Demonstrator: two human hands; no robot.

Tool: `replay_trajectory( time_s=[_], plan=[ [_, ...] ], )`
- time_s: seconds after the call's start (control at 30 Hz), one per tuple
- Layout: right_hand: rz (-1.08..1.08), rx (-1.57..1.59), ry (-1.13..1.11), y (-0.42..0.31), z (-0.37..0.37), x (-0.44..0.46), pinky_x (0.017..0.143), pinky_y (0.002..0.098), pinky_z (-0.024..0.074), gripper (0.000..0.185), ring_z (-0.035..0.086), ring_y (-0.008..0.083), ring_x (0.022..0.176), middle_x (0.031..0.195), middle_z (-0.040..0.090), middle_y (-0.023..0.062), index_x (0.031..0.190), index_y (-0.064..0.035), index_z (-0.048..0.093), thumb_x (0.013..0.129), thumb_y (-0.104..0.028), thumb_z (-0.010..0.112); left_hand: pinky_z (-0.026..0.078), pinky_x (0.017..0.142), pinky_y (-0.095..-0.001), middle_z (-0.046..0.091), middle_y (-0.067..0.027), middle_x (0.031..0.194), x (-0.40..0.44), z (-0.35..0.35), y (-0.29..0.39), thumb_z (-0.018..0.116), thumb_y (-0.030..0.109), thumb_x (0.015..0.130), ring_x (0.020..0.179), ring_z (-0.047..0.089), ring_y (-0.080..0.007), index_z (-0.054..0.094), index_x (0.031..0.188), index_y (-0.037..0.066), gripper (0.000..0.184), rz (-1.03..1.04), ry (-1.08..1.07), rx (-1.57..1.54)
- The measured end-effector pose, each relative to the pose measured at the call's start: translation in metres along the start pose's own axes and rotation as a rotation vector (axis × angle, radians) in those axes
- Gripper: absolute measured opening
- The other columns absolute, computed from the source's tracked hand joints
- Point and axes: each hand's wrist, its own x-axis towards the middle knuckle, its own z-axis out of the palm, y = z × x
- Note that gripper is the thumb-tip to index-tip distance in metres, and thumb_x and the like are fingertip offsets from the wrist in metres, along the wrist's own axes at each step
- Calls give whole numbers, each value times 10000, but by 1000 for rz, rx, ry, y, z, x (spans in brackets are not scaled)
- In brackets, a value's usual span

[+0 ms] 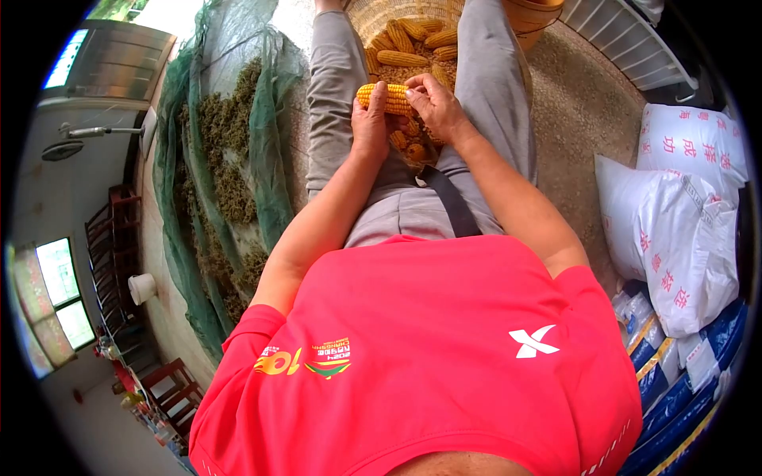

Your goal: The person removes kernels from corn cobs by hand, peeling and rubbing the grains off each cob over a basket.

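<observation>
A yellow ear of corn (393,100) lies crosswise between my hands, above my lap. My left hand (370,119) is wrapped round its left end, with the thumb along the top of the kernels. At the right end, my right hand (438,105) has its fingers and thumb pressed against the ear. Beyond and below the hands, a woven basket (365,17) between my legs holds several more ears of corn (403,59) and loose kernels. Part of the basket is hidden by my hands and legs.
Green netting (266,151) with dried plant matter (226,163) on it spreads over the floor at left. Stuffed white sacks (675,238) stand at right, with blue bags (690,404) near them. A brownish-orange tub (533,17) stands beside the basket. A white bucket (142,289) is far left.
</observation>
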Motion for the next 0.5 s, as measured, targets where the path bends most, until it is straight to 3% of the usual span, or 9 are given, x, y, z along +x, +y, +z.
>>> replay_trajectory(
  time_s=[0.17, 0.33, 0.4, 0.5],
  plan=[
    [-35, -34, 16, -2, -1, -2, 768, 359, 512, 262, 626, 269, 844, 938, 611, 174, 1031, 5, 554, 886, -214, 564, 504, 385, -304, 622, -97, 777, 2, -1, -2, 626, 307, 912, 485, 601, -192, 445, 1020, 72, 315, 4, -13, -73],
    [-82, -62, 45, 3, 0, 1, 759, 360, 510, 240, 632, 265, 817, 901, 624, 155, 1025, -13, 567, 870, -196, 551, 502, 418, -291, 630, -88, 795, 2, 0, -3, 594, 314, 930, 530, 609, -181, 468, 1019, 74, 285, 37, -15, -26],
    [5, -109, 67, 2, 0, 0, 761, 362, 508, 233, 635, 266, 815, 876, 641, 138, 1013, -27, 582, 865, -203, 549, 511, 445, -288, 632, -80, 804, 0, 0, -2, 560, 323, 948, 561, 614, -174, 487, 1021, 74, 269, 28, -16, 16],
    [104, -11, 82, -1, 1, 2, 759, 349, 507, 222, 639, 249, 812, 871, 654, 127, 999, -30, 594, 865, -202, 551, 485, 403, -281, 629, -90, 785, -1, 1, 0, 628, 302, 912, 539, 613, -183, 451, 1014, 74, 307, 27, -21, -42]
  ],
)
